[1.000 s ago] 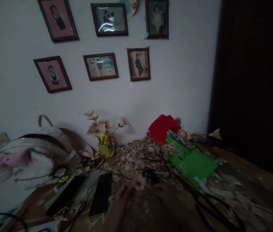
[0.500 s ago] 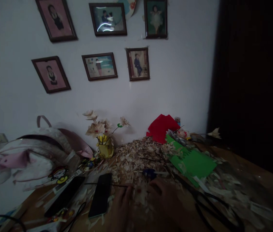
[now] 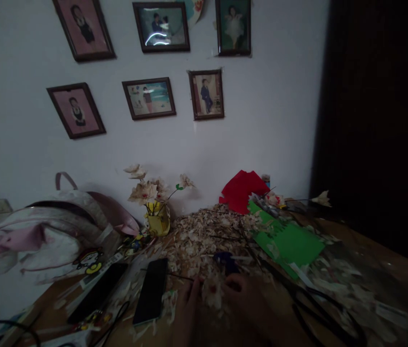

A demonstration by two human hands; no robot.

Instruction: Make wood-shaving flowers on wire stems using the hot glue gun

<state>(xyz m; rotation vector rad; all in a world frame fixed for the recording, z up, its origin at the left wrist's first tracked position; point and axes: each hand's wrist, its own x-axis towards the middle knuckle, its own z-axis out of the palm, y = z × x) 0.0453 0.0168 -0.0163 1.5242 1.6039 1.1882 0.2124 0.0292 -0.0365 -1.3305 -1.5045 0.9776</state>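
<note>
We are keeping our left hand (image 3: 189, 304) and right hand (image 3: 242, 299) slightly apart around a pale artificial flower (image 3: 212, 292) above the counter (image 3: 370, 246); we cannot tell if either grips it. We are judging its light petals fragile, so we are favouring its thin dark stem (image 3: 177, 276) for holding.

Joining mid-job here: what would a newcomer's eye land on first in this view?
The pile of pale wood shavings heaped mid-frame stands out first, with a bright green sheet and a red sheet at its far right. Framed photos hang on the white wall above. At the bottom, the left hand and right hand sit either side of a pale flower.
</note>
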